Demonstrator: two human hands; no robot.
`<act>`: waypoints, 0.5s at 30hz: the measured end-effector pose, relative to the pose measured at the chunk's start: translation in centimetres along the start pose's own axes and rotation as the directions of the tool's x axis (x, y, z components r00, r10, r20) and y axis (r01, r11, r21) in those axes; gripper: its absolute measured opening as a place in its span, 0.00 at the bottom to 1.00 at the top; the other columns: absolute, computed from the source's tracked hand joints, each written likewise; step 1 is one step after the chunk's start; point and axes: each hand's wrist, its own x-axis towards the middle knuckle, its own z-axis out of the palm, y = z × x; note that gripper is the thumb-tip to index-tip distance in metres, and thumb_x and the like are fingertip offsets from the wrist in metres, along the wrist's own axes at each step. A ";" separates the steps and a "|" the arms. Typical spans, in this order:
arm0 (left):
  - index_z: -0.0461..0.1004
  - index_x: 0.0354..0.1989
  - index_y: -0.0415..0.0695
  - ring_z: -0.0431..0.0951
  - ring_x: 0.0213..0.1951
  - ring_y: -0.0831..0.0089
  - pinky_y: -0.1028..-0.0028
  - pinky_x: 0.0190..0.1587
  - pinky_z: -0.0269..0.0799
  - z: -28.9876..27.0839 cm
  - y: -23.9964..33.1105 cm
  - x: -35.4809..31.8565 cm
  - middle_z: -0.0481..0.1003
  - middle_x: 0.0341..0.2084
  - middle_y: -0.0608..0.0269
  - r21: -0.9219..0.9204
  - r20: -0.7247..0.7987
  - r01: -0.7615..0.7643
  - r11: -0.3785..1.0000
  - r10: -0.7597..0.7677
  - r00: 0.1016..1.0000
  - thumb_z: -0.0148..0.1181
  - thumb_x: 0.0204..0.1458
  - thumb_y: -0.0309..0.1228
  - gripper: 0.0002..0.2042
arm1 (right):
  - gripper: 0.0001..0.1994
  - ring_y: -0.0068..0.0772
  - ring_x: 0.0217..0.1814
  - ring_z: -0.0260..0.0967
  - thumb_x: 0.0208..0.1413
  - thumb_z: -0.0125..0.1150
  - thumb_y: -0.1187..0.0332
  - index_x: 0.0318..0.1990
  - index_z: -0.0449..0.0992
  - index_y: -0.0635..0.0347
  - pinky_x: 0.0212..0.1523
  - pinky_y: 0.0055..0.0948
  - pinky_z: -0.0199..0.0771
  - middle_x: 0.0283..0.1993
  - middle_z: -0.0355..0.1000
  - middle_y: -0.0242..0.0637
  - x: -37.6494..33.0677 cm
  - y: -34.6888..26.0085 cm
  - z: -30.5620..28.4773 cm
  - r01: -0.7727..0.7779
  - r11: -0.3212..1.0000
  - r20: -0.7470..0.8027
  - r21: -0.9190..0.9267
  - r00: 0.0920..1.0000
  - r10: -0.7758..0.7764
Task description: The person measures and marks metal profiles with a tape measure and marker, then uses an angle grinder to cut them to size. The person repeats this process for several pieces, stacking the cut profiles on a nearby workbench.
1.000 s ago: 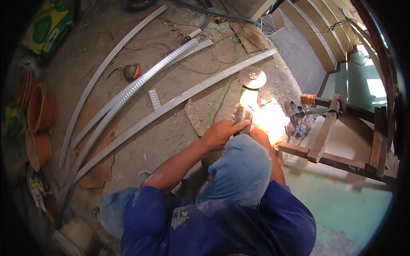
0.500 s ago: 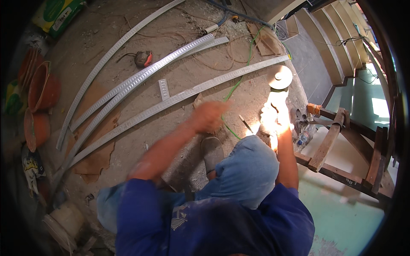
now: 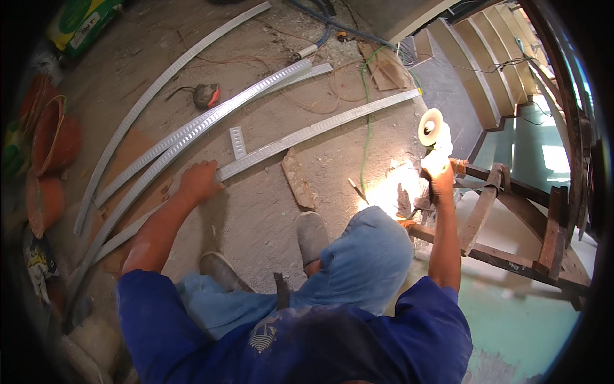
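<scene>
My left hand (image 3: 199, 181) is closed on a long, perforated metal channel (image 3: 320, 127) lying on the dusty floor; the hand hides part of the strip. In sunlight at the right, my right hand (image 3: 439, 171) is wrapped around an angle grinder (image 3: 440, 151), held up off the floor. Its round, pale disc (image 3: 430, 127) points away from me, past the channel's far right end. Glare washes out much of the grinder's body. A short piece of perforated channel (image 3: 237, 142) sits against the long one's far side. Beyond it lie more long channels (image 3: 208, 121), two of them crossing.
A tape measure (image 3: 206, 96) lies among the channels. A green cord (image 3: 364, 128) runs over the floor near a thin stick (image 3: 356, 189) and a wood scrap (image 3: 296, 179). A wooden frame (image 3: 483, 208) stands at right, orange buckets (image 3: 54, 137) at left, stairs (image 3: 467, 73) at far right.
My left hand has swung left and down onto the long channel. My right hand has moved the grinder slightly right, and its disc has tilted.
</scene>
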 end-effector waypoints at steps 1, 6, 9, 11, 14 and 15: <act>0.71 0.50 0.43 0.75 0.51 0.52 0.57 0.52 0.73 0.5 0.0 0.1 0.73 0.47 0.50 0.025 0.015 -0.003 1.000 0.003 1.000 0.69 0.46 0.38 0.23 | 0.13 0.23 0.35 0.73 0.51 0.68 0.75 0.43 0.73 0.62 0.37 0.25 0.76 0.37 0.74 0.31 -0.9 -0.7 0.8 -0.106 0.989 -0.008 0.100 0.994 0.107; 0.70 0.47 0.43 0.75 0.49 0.53 0.57 0.50 0.73 3.1 -0.9 1.5 0.73 0.44 0.51 0.037 0.025 -0.086 0.996 0.085 0.996 0.68 0.45 0.33 0.21 | 0.11 0.26 0.35 0.74 0.53 0.62 0.78 0.44 0.71 0.64 0.37 0.26 0.78 0.38 0.74 0.35 -3.1 1.2 1.1 -0.196 0.933 0.034 0.301 0.980 0.195; 0.69 0.45 0.43 0.76 0.48 0.53 0.57 0.49 0.73 3.1 -0.9 1.4 0.73 0.43 0.51 0.039 0.007 -0.084 0.996 0.084 0.996 0.66 0.45 0.30 0.18 | 0.14 0.27 0.36 0.75 0.51 0.61 0.79 0.46 0.70 0.65 0.38 0.27 0.79 0.40 0.74 0.38 -4.3 2.4 1.3 -0.267 0.915 -0.040 0.302 0.956 0.292; 0.69 0.43 0.42 0.76 0.47 0.52 0.57 0.48 0.74 2.1 -0.3 0.9 0.73 0.42 0.51 0.046 -0.021 -0.083 0.996 0.084 0.996 0.65 0.45 0.28 0.17 | 0.16 0.28 0.38 0.75 0.51 0.61 0.76 0.48 0.69 0.65 0.40 0.27 0.79 0.41 0.74 0.37 -4.8 3.0 0.7 -0.271 0.905 -0.018 0.327 0.956 0.292; 0.68 0.42 0.42 0.76 0.46 0.52 0.56 0.47 0.74 1.3 -0.5 0.0 0.74 0.42 0.51 0.018 -0.074 -0.091 0.996 0.093 0.993 0.67 0.44 0.30 0.18 | 0.16 0.27 0.39 0.75 0.52 0.62 0.72 0.48 0.70 0.64 0.41 0.27 0.78 0.41 0.74 0.36 -5.7 3.4 0.7 -0.261 0.886 -0.010 0.383 0.958 0.286; 0.68 0.42 0.42 0.76 0.46 0.52 0.56 0.47 0.74 1.4 -0.5 -0.2 0.74 0.42 0.52 0.018 -0.082 -0.098 0.995 0.099 0.992 0.67 0.44 0.30 0.18 | 0.17 0.28 0.39 0.75 0.51 0.62 0.73 0.48 0.70 0.65 0.41 0.27 0.78 0.41 0.74 0.37 -5.8 2.8 0.7 -0.262 0.877 -0.018 0.402 0.956 0.294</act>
